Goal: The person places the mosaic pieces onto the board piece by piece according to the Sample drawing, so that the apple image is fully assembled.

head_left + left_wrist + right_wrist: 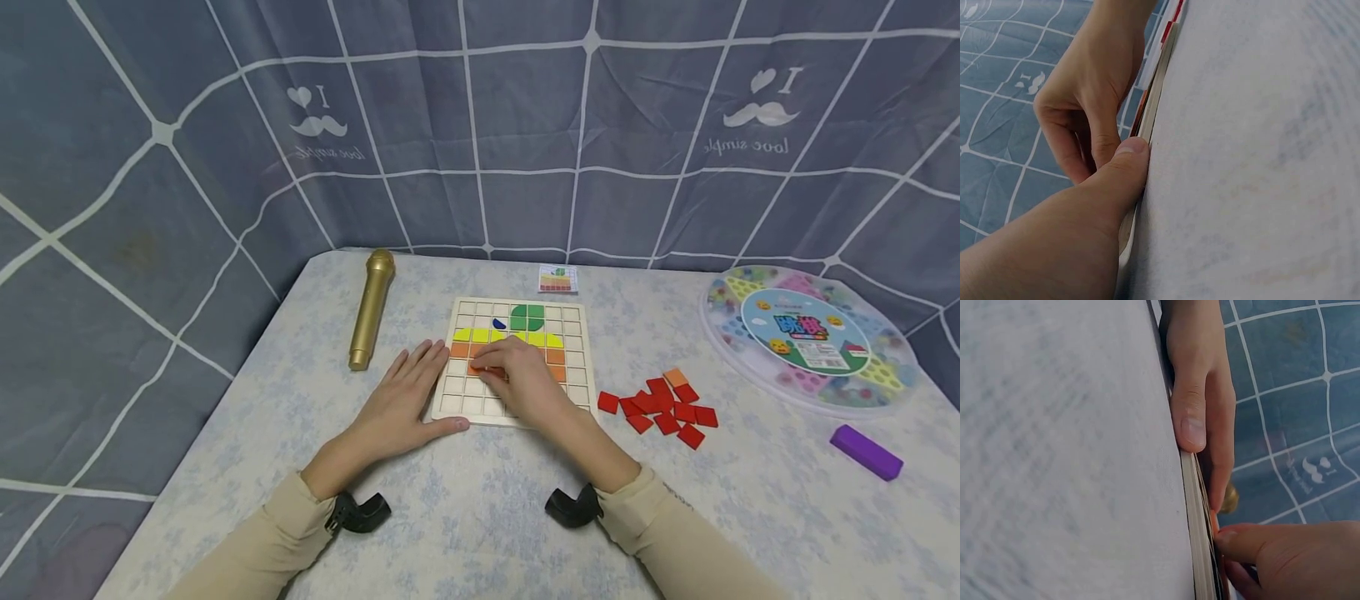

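Observation:
A pale wooden grid board (459,406) lies on the table, filled in part with green, blue, yellow and orange pieces. My left hand (408,400) rests flat along its left edge, fingers straight, thumb at the front corner. In the left wrist view that thumb (1124,162) touches the board's edge. Over the middle of the board, my right hand (520,379) has thumb and fingers bent together. Its fingertips pinch an orange square tile (473,370) at a cell below the orange row. The palm and wrist hide several cells.
Right of the board lie loose red tiles (660,400) with one orange tile (676,377). A picture card (558,279) sits behind the board. A gold microphone (371,308) lies to the left. Far right are a round clear game box (806,333) and a purple block (866,452).

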The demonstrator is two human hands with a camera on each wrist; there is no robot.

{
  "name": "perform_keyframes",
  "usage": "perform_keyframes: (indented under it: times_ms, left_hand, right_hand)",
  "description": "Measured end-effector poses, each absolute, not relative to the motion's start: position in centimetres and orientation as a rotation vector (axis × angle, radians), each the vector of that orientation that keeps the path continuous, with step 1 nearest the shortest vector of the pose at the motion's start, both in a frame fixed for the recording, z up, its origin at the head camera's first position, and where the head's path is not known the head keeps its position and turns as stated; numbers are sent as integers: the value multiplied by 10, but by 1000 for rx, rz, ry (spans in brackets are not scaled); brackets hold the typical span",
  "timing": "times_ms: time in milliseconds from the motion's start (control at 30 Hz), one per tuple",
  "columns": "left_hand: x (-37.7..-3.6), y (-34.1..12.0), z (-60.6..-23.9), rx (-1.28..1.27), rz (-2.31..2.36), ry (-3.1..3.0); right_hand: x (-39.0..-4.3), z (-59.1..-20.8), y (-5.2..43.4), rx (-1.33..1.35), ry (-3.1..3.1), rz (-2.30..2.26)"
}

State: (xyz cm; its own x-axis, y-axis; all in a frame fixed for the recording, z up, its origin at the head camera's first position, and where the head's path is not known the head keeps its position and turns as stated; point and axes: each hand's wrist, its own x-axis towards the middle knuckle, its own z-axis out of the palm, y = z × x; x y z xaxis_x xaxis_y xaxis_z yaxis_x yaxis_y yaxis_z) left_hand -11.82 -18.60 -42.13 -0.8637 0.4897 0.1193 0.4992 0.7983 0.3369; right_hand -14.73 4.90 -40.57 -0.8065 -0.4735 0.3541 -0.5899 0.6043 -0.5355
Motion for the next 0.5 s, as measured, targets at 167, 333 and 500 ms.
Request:
perform_keyframes:
  times_ms: [167, 333, 500]
  left_hand:
    - [-118, -186, -421, -810, -574, -2951]
    - [-117, -186, -420, -806, -591, -2953]
    - [-117, -186, -420, -809, -592, -2944]
  right_hand:
    - [-145, -399, 50, 877, -2697, 987]
    - [-141, -391, 64, 860, -2730, 998]
    - [-139, -389, 98, 804, -2713, 977]
